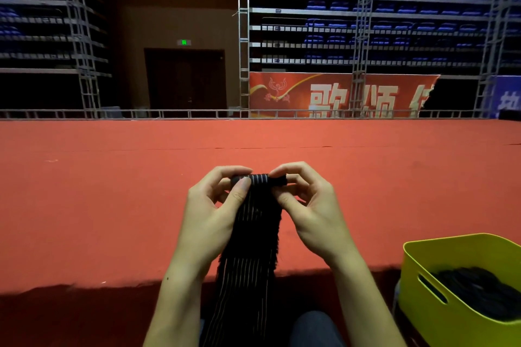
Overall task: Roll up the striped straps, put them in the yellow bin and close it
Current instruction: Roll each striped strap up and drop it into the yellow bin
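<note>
Two hands work on one strap. The striped strap point(248, 248) is a flat band of black woven fabric with thin pale lines running along its length and slightly fuzzy edges; its top end is wound into a small tight cylinder at about 12 o'clock from the wrists, and the rest hangs straight down toward 6 o'clock, passing between the forearms and out of the bottom of the view. The left hand point(214, 205) holds the roll's left end, its grip closed with curled fingers behind and the thumb pressed flat on the front of the roll. The right hand point(307, 205) pinches the roll's right end, fingers curled over the top and thumb beneath.

One yellow bin point(451, 301) stands at 4 o'clock, low in the right corner: smooth plastic, rounded corners, one slot handle cut into the near wall. It stands open, with no lid on it. Inside lies a dark heap of black fabric point(479, 284), the count not clear.

Beyond the hands stretches the red carpeted stage point(112, 191), matte and felt-like. At 1 o'clock hangs one red banner point(338, 93) with pale characters, behind metal truss posts.
</note>
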Demonstrator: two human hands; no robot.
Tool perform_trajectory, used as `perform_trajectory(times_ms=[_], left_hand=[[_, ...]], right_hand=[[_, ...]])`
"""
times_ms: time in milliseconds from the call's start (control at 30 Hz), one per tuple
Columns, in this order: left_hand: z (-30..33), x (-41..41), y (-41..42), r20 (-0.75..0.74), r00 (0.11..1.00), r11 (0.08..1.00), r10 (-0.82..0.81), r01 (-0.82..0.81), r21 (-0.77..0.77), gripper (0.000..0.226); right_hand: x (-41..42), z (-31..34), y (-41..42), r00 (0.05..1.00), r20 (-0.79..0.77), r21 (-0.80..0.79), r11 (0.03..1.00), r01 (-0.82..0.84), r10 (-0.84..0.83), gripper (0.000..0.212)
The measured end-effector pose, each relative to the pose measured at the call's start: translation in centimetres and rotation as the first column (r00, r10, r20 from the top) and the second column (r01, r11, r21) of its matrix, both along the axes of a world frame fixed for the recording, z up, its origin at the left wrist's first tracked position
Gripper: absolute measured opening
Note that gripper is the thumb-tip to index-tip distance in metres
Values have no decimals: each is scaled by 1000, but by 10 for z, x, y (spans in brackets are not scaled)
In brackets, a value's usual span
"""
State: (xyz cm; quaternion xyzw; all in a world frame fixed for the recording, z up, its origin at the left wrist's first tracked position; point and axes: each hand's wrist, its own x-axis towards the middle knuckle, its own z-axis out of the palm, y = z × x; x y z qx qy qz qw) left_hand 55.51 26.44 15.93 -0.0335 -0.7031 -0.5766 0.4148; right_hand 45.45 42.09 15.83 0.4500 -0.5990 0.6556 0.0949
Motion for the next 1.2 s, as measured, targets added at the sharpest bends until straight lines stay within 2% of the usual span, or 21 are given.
perform_trajectory(times_ms=[167, 300, 433, 567, 767, 900, 1100, 1200], left_hand=[[-3, 8, -1, 6, 999, 993, 48, -47, -112, 20], [-4, 12, 0, 31, 998, 979, 49, -42, -197, 22], [-5, 11, 4, 19, 999, 996, 37, -35, -78, 20], [-7, 12, 7, 49, 997, 997, -62, 59, 57, 18], [-6, 11, 9, 0, 1000, 999, 4, -4, 54, 21], [-7, 11, 7, -10, 997, 997, 74, -74, -38, 11], [-6, 16, 6, 23, 997, 987, 78, -74, -142, 14], [-5, 18, 5, 37, 997, 984, 71, -64, -169, 16]], right_hand=[[7, -10, 5, 997, 77, 4, 1000, 10, -11, 23], [5, -11, 9, 997, 60, 11, 999, 38, -38, 15], [7, -9, 10, 999, 33, -25, 999, 38, -37, 16], [11, -6, 11, 999, 36, -67, 997, 38, -36, 20], [19, -9, 5, 998, 43, -89, 995, 43, -39, 23], [22, -11, 5, 998, 41, -90, 995, 43, -40, 24], [22, -12, 8, 992, 123, -85, 996, 19, -8, 22], [19, -12, 10, 992, 123, -30, 999, 39, -35, 22]])
